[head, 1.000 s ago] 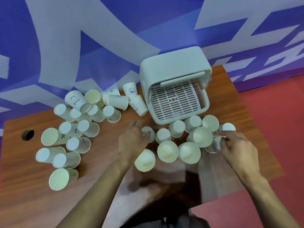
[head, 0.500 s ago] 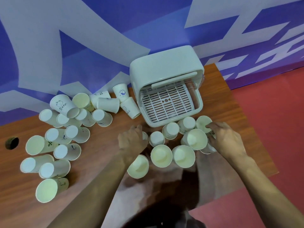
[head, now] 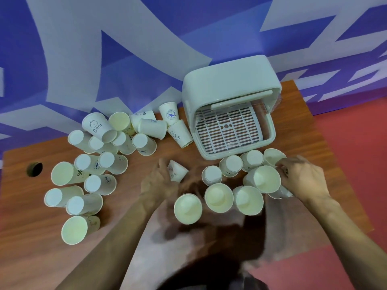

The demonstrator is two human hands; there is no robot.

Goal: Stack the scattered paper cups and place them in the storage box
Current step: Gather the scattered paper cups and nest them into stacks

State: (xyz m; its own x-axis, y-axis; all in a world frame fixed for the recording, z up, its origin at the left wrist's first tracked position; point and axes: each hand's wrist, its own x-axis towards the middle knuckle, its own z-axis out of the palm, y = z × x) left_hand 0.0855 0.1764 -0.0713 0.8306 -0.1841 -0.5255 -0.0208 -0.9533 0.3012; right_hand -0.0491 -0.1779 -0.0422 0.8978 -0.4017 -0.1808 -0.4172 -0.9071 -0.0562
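Many white paper cups lie and stand scattered on the wooden table [head: 146,243]. My left hand [head: 156,183] grips one printed cup [head: 177,173], tilted on its side near the table's middle. My right hand [head: 301,177] is closed around a cup [head: 272,156] in the cluster in front of the white storage box [head: 228,91]; a second cup [head: 281,192] lies under its palm. The box stands open toward me, with a slatted white tray [head: 228,127] inside. Three upright open cups [head: 218,197] stand in a row between my hands.
A larger heap of cups [head: 100,164] covers the table's left half, one marked "Bear" [head: 98,126]. A round cable hole [head: 34,168] sits near the left edge. A blue and white wall rises behind the table. Red floor lies to the right.
My left hand has lifted a cup off the table and tipped it sideways. My right hand has moved left into the cluster by the box and closed on a cup.
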